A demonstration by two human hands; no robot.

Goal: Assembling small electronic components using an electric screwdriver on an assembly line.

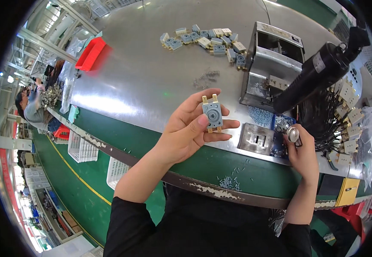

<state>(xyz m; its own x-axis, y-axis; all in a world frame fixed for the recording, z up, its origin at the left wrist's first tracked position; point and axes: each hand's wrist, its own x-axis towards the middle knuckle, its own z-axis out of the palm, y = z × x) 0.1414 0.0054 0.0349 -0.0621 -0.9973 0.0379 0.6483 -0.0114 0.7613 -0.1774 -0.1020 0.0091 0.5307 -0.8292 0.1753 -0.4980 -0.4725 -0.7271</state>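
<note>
My left hand (pixel 190 124) holds up a small grey switch block (pixel 213 114) between thumb and fingers. The block has a round centre, with brass terminals standing out at both ends. My right hand (pixel 302 150) is closed round a shiny, rounded metal piece (pixel 293 134); its fingers partly hide it, so its full shape cannot be made out. That hand is at the edge of a blue tray (pixel 277 150) of small metal parts. Left of the tray lies a square metal fixture (pixel 256 138) with a slot in its middle.
Several similar blocks (pixel 219 49) are strewn along the table's far side. A metal machine (pixel 269 64) and black cylinder (pixel 312 77) stand at right, near black wires (pixel 323 120). Loose screws (pixel 229 183) lie on the green edge. A red bin (pixel 91 53) sits far left; another person (pixel 34 107) is beyond.
</note>
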